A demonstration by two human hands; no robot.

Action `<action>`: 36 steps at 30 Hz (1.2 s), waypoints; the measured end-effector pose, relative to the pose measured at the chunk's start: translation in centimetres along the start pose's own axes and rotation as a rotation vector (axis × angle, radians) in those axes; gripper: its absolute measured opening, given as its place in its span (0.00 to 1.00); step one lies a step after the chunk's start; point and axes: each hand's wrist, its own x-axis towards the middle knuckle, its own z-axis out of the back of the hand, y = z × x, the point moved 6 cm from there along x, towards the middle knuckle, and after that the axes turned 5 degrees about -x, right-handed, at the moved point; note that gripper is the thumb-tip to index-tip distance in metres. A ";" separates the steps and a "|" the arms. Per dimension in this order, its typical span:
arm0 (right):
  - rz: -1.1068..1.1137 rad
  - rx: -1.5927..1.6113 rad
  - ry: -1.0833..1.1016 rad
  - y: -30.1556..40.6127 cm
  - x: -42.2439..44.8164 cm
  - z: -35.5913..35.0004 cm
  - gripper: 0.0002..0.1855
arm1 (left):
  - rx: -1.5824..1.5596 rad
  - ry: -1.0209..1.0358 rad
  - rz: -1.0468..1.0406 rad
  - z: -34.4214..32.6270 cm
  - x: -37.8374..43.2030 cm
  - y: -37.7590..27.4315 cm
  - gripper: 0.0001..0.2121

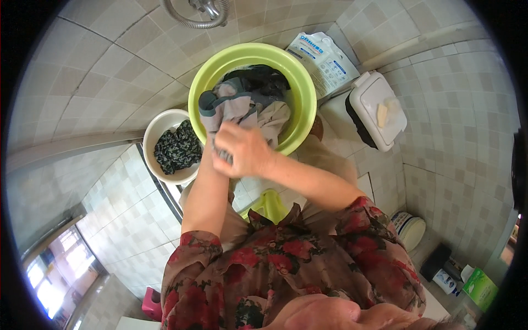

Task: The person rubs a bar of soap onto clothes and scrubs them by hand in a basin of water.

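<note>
In a yellow-green plastic basin (305, 82) lies wet laundry. A pinkish-grey garment with dark green-grey edging (231, 108) is bunched over its near left side. My right hand (245, 148), slightly blurred, is closed on a fold of this garment above the basin's near rim. My left forearm (206, 177) reaches up under the right hand, and the left hand itself is hidden by the cloth and the right hand. Beige cloth (274, 119) lies to the right of the garment. Dark cloth (264, 78) sits in sudsy water at the far side.
A white basin (150, 165) with a dark patterned cloth (177, 148) stands left. On a lidded bin (369, 99) at the right rests a yellowish bar, apparently soap (382, 115). A printed detergent bag (324, 62) leans behind. A green plastic stool (272, 206) stands between my legs.
</note>
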 end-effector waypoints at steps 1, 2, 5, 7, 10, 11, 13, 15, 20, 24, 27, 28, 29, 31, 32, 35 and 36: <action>-0.018 -0.066 -0.064 -1.7 0.4 0.2 0.08 | 0.039 -0.164 0.012 0.7 0.1 0.5 0.13; -0.217 -0.173 -0.110 -5.7 1.0 0.8 0.08 | 0.069 -0.324 0.041 1.4 0.2 1.6 0.13; -0.569 -0.216 -0.212 -12.9 1.7 3.4 0.09 | 0.168 -0.849 0.105 1.1 -0.4 4.9 0.13; -0.369 -0.175 -0.285 -9.1 1.9 2.8 0.08 | 0.226 -0.776 0.116 3.0 -0.9 3.2 0.14; -0.178 0.006 -0.051 -2.0 0.4 0.2 0.08 | -0.342 -0.317 0.029 5.8 -2.1 0.5 0.16; -0.128 0.015 0.004 -0.6 -0.1 -0.1 0.09 | -0.178 -0.294 -0.008 3.7 -1.7 0.7 0.15; -0.135 -0.022 0.034 -1.7 0.2 -0.2 0.08 | 0.029 -0.532 -0.061 0.9 -1.5 1.2 0.13; -0.330 -0.126 -0.177 -7.0 1.9 1.6 0.10 | 0.506 -0.602 0.127 4.8 -1.1 2.0 0.18; -0.524 -0.034 -0.322 -12.1 2.1 4.3 0.18 | 0.445 -0.524 0.234 -2.1 -0.4 3.2 0.29; -0.773 0.309 -0.072 -16.7 1.8 3.4 0.18 | 0.982 -0.342 0.122 -2.9 0.6 2.4 0.29; -0.684 0.364 -0.355 -16.8 2.2 5.7 0.16 | 1.116 -0.290 0.018 -2.6 0.9 2.1 0.24; -0.737 0.408 -0.443 -17.2 1.9 6.5 0.15 | 1.040 -0.371 0.010 -2.1 1.2 1.6 0.21; -0.789 0.451 -0.532 -17.5 1.6 7.2 0.15 | 0.963 -0.449 0.002 -1.7 1.4 1.2 0.18; -0.623 0.311 -0.481 -13.9 2.3 8.0 0.16 | 0.555 -0.736 -0.060 0.1 1.1 0.1 0.17; -0.468 0.196 -0.404 -10.8 2.5 7.1 0.17 | 0.485 -0.798 -0.089 2.0 0.9 -1.2 0.17; -0.120 0.145 -0.124 -2.7 0.9 1.8 0.24 | 0.417 -0.739 -0.096 5.2 -0.4 -3.2 0.21; -0.092 0.116 -0.105 -1.6 1.2 1.3 0.22 | 0.269 -0.700 -0.172 5.1 -0.7 -2.8 0.18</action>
